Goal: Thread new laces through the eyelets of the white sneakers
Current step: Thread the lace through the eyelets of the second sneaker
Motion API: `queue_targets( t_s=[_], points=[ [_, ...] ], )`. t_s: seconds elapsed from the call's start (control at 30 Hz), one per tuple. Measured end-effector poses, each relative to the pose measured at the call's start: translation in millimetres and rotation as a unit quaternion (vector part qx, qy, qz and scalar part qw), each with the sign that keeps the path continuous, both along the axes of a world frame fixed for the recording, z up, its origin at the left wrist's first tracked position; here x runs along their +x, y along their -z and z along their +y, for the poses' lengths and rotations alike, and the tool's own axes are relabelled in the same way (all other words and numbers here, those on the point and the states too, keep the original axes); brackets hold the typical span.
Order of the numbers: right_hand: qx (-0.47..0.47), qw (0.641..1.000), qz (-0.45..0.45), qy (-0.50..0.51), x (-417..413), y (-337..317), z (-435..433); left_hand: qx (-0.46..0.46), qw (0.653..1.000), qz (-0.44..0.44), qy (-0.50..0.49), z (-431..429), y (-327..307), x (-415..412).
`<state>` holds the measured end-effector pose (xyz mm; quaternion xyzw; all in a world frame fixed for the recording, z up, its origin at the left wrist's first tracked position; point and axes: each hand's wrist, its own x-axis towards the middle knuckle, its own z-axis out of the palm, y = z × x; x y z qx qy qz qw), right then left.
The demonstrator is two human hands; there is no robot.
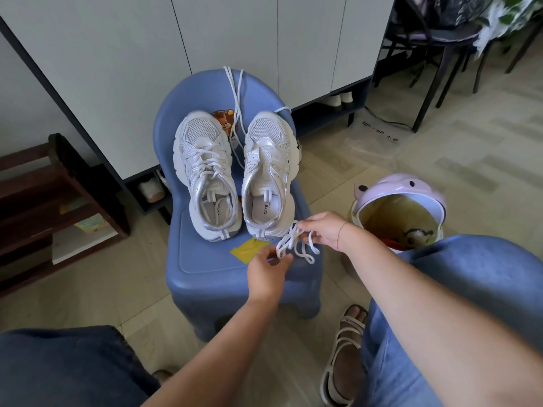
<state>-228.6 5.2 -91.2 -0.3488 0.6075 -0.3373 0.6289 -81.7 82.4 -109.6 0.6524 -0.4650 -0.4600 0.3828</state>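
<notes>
Two white sneakers stand side by side on a small blue chair (205, 259), toes pointing away from me. The left sneaker (205, 174) is laced. The right sneaker (269, 171) has bare eyelets. Just in front of the right sneaker's heel hangs a bundled white lace (293, 243), held between both hands. My left hand (266, 271) pinches its lower end and my right hand (321, 229) grips its upper loops. Another loose white lace (236, 95) is draped over the chair back between the shoes.
A yellow paper scrap (246, 250) lies on the seat. A lilac-lidded bin (399, 212) stands open at the right by my knee. White cabinets (147, 54) rise behind the chair, a dark wooden rack (58, 201) at the left. My sandalled foot (343, 356) is on the floor.
</notes>
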Motion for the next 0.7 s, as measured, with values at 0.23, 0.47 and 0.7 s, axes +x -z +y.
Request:
queue_targets(
  t_s=[0.23,0.47,0.7],
  points=[
    [-0.020,0.978,0.202,0.047,9,12,-9,-0.042,0.988,-0.136,0.061,0,-7,10],
    [0.025,0.986,0.050,0.158,14,8,-9,-0.026,0.986,-0.144,0.083,-4,-7,14],
    [0.011,0.989,0.104,0.104,8,1,6,-0.034,0.987,-0.143,0.067,-9,-9,21]
  ],
)
